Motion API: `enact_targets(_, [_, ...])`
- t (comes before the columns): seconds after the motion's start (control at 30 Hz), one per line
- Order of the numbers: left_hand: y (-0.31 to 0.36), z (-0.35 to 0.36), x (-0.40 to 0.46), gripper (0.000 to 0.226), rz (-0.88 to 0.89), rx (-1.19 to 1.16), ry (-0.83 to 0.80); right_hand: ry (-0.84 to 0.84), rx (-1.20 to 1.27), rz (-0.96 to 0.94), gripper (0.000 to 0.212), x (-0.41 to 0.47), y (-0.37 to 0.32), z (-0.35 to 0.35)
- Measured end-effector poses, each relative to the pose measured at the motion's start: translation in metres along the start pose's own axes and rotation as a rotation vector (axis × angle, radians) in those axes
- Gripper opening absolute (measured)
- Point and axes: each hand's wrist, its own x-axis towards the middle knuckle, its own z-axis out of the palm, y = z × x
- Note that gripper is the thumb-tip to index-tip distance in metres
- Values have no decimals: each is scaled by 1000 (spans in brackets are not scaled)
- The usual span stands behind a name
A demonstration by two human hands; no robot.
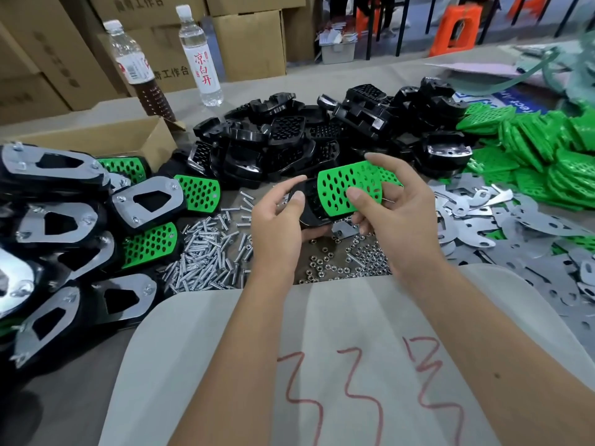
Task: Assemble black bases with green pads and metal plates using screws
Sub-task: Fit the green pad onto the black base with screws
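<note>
My left hand [279,217] grips a black base [309,211] at the middle of the table. My right hand [391,207] holds a perforated green pad [341,188] that lies over the base's right part, thumb on its face and fingers behind it. Loose screws [209,249] lie in a pile left of my hands. Small nuts [347,262] are scattered below them. Black bases [306,140] are heaped behind, green pads [528,146] are stacked at the right, and metal plates [515,226] are spread at the right front.
Finished assemblies [64,226] with plates and green pads are piled at the left. An open cardboard box [106,140] stands behind them, two bottles [199,56] beyond it, and stacked cartons [251,37] at the back. A pale cloth [322,349] with red marks covers the near edge.
</note>
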Motion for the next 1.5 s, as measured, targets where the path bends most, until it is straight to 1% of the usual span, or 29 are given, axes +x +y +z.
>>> enact_targets(0.07, [0, 0, 0, 29, -1, 0, 1, 0, 12, 15, 49, 1, 1, 1])
enact_targets(0.1, [1, 0, 0, 29, -5, -1, 3, 19, 18, 31, 46, 1, 0, 1])
enact_targets(0.17, [1, 0, 1, 28, -13, 1, 7, 54, 57, 64, 32, 3, -2, 0])
enact_targets(0.27, [-1, 1, 3, 28, -14, 10, 22, 21, 125, 68, 9, 5, -2, 0])
enact_targets(0.3, [-1, 1, 3, 28, -11, 12, 25, 7, 122, 62, 5, 4, -2, 1])
enact_targets(0.43, [-3, -1, 4, 29, 13, 48, 37, -79, 76, 33, 15, 1, -4, 2])
enact_targets(0.5, [-4, -2, 5, 31, 38, 90, 40, -120, 69, 33, 12, 1, -3, 2])
enact_targets(0.53, [-4, -2, 6, 31, 45, 105, 38, -122, 64, 41, 7, 2, -1, 2])
enact_targets(0.57, [-4, -2, 5, 31, 45, 100, 37, -115, 65, 60, 7, 1, 0, 2])
enact_targets(0.63, [-5, -1, 5, 30, 42, 97, 37, -81, 76, 98, 22, 1, 1, 3])
enact_targets(0.7, [-6, -1, 6, 26, 44, 141, 49, -39, 76, 101, 30, 1, 1, 2])
enact_targets(0.8, [-6, 0, 5, 16, 12, 131, 52, -27, -37, 16, 29, 2, 2, -1])
enact_targets(0.87, [-6, 0, 4, 17, 10, 132, 39, -65, -69, -19, 32, 2, 1, -1])
enact_targets(0.93, [-6, 0, 3, 18, 21, 134, 22, -102, -88, -11, 35, 2, 2, 2])
enact_targets(1.03, [-6, 0, 3, 19, 36, 137, 11, -77, -260, -39, 38, 4, 5, 4])
enact_targets(1.1, [-4, 1, 2, 18, 41, 140, 5, -43, -322, -51, 38, 4, 6, 4])
enact_targets(1.17, [-4, 0, 0, 17, 43, 139, -1, -6, -336, -32, 38, 4, 5, 4])
enact_targets(1.27, [-5, 0, -1, 17, 46, 137, 2, -9, -332, -7, 38, 4, 3, 3])
enact_targets(1.37, [-5, -1, 0, 17, 44, 122, 2, 4, -366, -21, 37, 3, 2, 4])
enact_targets(1.47, [-8, -2, 1, 10, 60, 132, -33, 25, -378, -29, 37, 2, 1, 5])
enact_targets(1.5, [-8, -3, 1, 13, 70, 157, -35, 20, -374, -22, 38, 2, 1, 4])
